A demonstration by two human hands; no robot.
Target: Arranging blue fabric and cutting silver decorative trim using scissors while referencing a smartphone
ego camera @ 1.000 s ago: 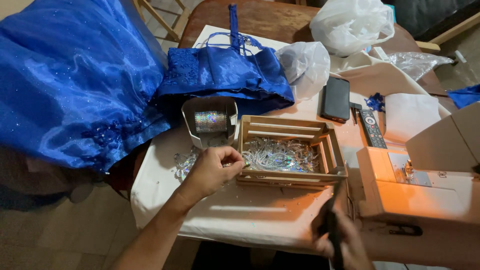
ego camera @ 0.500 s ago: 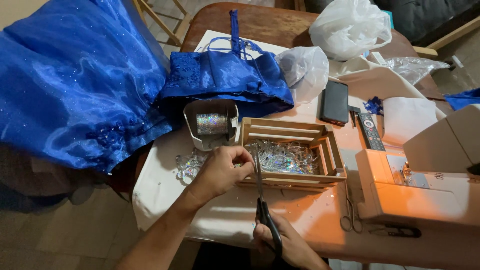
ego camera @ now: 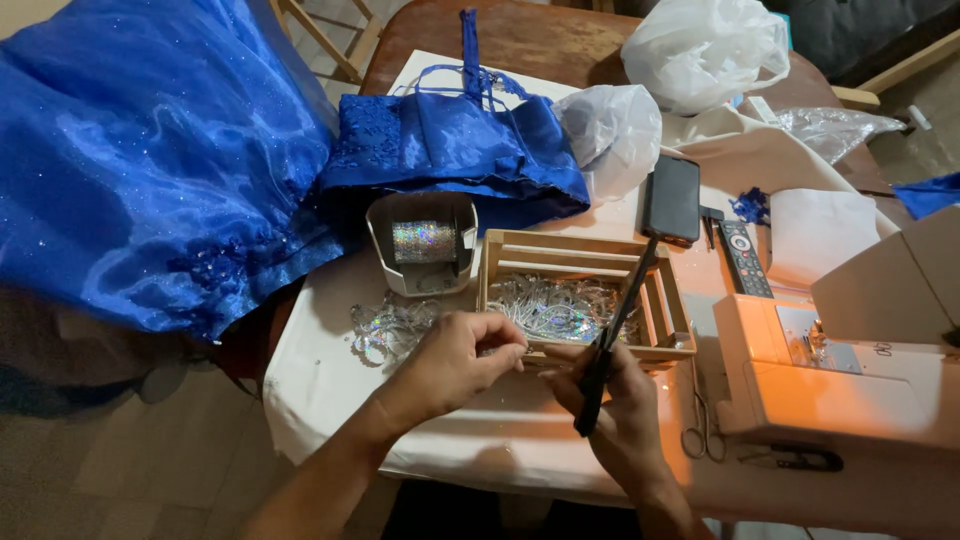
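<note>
The left hand (ego camera: 455, 362) pinches what may be a strip of silver sequin trim, too small to tell surely, at the front edge of a slatted wooden crate (ego camera: 583, 297) filled with more shiny trim. The right hand (ego camera: 618, 405) grips black-handled scissors (ego camera: 615, 330), blades pointing up over the crate. Beside it sits a spool of holographic ribbon (ego camera: 424, 241), and a blue satin dress (ego camera: 150, 150) spreads to the left
</note>
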